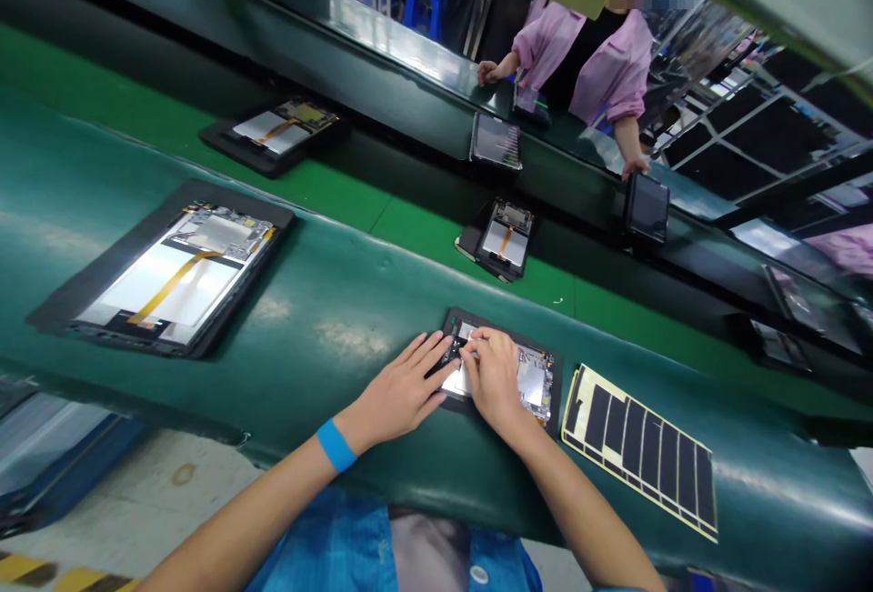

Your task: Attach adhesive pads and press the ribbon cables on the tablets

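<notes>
An opened tablet [536,381] with its inner parts exposed lies on a dark foam pad [557,369] in front of me. My left hand [404,387], with a blue band at the wrist, is open; its spread fingertips rest on the tablet's left end. The fingers of my right hand [495,374] are pinched together, pressing down near that same end; what they hold, if anything, is hidden. To the right of the pad lies a pale yellow sheet of black adhesive strips [641,446], with a gap where strips are gone.
At left on the green bench [327,292] is another opened tablet [184,269] on a pad. Beyond the edge, a green belt [396,219] carries opened tablets [506,235]. Across it, a person in a pink jacket [624,65] touches a dark-screened tablet [647,207].
</notes>
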Action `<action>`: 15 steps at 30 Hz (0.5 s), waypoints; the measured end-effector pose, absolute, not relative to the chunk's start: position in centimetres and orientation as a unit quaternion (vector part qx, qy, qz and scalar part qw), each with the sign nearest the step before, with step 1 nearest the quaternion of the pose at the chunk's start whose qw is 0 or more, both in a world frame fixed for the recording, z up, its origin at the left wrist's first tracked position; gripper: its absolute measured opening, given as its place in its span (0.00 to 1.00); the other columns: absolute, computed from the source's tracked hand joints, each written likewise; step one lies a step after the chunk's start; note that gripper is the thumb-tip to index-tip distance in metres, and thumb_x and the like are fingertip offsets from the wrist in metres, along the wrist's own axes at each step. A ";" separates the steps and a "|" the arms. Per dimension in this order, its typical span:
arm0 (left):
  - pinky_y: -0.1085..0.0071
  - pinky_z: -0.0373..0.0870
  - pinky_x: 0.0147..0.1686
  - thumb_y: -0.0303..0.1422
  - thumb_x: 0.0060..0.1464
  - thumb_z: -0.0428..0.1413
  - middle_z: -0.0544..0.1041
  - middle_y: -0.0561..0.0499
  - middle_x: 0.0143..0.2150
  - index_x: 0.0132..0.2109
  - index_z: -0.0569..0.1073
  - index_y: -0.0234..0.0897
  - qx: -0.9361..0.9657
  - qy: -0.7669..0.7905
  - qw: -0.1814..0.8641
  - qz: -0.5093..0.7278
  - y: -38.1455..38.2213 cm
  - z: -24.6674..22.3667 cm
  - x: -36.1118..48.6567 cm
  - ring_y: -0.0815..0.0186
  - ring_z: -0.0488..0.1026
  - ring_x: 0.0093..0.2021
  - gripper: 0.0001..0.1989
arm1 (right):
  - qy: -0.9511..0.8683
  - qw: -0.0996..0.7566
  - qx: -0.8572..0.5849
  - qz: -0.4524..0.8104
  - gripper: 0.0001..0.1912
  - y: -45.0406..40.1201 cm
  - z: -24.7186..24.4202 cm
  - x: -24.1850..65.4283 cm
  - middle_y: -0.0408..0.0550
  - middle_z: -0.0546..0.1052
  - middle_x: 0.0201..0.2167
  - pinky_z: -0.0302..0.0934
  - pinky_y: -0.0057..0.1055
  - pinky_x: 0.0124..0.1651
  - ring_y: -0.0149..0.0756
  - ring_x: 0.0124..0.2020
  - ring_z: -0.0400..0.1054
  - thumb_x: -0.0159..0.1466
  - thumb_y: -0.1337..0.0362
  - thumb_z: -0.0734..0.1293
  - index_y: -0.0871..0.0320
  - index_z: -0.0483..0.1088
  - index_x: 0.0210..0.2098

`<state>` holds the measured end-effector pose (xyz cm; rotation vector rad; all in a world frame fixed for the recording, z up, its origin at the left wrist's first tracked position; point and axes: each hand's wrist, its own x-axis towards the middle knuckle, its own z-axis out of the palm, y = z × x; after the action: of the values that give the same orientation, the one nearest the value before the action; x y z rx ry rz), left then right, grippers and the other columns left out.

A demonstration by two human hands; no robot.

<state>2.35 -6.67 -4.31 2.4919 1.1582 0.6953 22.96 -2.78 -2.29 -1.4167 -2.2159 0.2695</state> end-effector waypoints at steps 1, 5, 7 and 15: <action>0.45 0.55 0.71 0.31 0.66 0.53 0.55 0.38 0.75 0.71 0.62 0.38 0.869 0.405 0.154 0.239 -6.6 -4.3 2.4 0.47 0.49 0.76 0.28 | -0.812 0.247 -0.519 0.097 0.06 -2.8 -2.3 23.0 0.51 0.74 0.46 0.56 0.42 0.52 0.44 0.49 0.65 0.72 0.66 0.62 0.55 0.71 0.39; 0.46 0.55 0.71 0.32 0.66 0.54 0.54 0.38 0.75 0.71 0.61 0.38 0.869 0.410 0.156 0.231 -6.3 -4.4 2.8 0.47 0.48 0.76 0.28 | -0.811 0.248 -0.521 0.091 0.07 -2.9 -2.5 22.8 0.52 0.74 0.45 0.56 0.43 0.51 0.44 0.48 0.65 0.72 0.67 0.62 0.55 0.71 0.38; 0.45 0.56 0.71 0.32 0.66 0.54 0.56 0.36 0.75 0.70 0.62 0.36 0.870 0.412 0.151 0.227 -6.2 -4.3 2.9 0.46 0.49 0.75 0.27 | -0.809 0.250 -0.524 0.089 0.07 -2.8 -2.5 22.8 0.52 0.74 0.45 0.56 0.42 0.51 0.44 0.48 0.65 0.71 0.67 0.62 0.55 0.70 0.38; 0.44 0.57 0.70 0.33 0.66 0.54 0.65 0.36 0.70 0.65 0.69 0.36 0.868 0.416 0.140 0.235 -5.6 -3.6 3.2 0.45 0.54 0.74 0.22 | -0.778 0.281 -0.557 0.068 0.08 -3.1 -1.0 25.1 0.53 0.74 0.49 0.57 0.44 0.54 0.45 0.50 0.66 0.72 0.63 0.62 0.55 0.69 0.48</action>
<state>3.20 -5.57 -3.56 2.5072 1.2008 0.6778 25.08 -3.07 -0.97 -1.4929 -2.0858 0.1833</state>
